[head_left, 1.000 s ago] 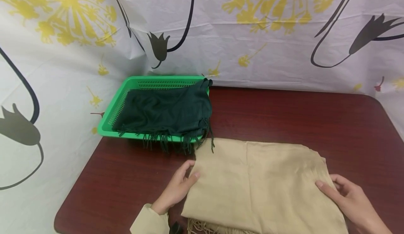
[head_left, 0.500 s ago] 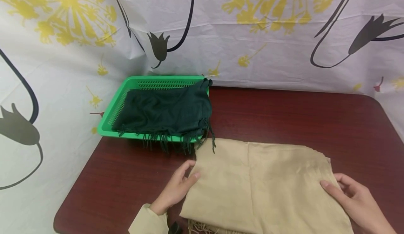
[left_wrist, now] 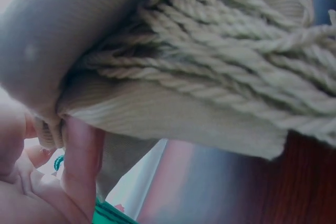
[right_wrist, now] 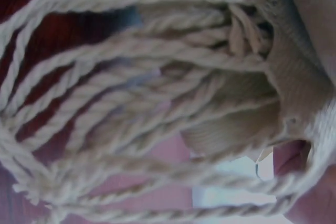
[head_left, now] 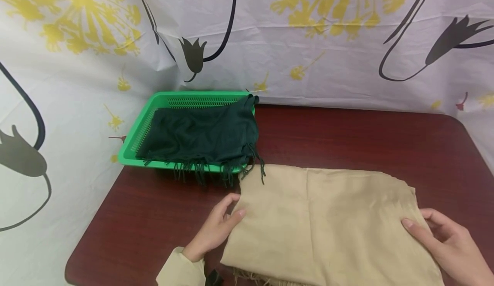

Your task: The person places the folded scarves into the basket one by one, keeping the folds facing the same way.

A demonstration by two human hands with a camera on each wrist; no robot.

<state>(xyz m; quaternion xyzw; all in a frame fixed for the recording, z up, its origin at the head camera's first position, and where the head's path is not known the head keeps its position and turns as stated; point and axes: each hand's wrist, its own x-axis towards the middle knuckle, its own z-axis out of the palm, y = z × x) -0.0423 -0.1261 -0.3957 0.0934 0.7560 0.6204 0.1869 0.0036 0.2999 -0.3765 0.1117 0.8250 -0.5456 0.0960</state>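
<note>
A folded beige scarf (head_left: 324,221) with twisted fringe along its near edge spreads between both hands, close over the table. My left hand (head_left: 216,226) pinches its left edge, thumb on top and fingers beneath. At the opposite edge my right hand (head_left: 444,239) grips the cloth the same way, the thumb lying on its upper face. In the left wrist view, fingers (left_wrist: 83,166) press up against the cloth under the fringe (left_wrist: 220,51). Long twisted tassels (right_wrist: 121,103) fill the right wrist view, with part of the hand at its lower right corner.
A green plastic basket (head_left: 129,151) stands at the back left of the dark red table (head_left: 347,140). Inside it lies a folded dark green scarf (head_left: 200,131), its fringe hanging over the front rim. A patterned white cloth (head_left: 231,28) hangs behind and to the left.
My right hand has moved to the right and slightly up, drawing the beige scarf wider. The left hand has stayed almost in place on its edge.
</note>
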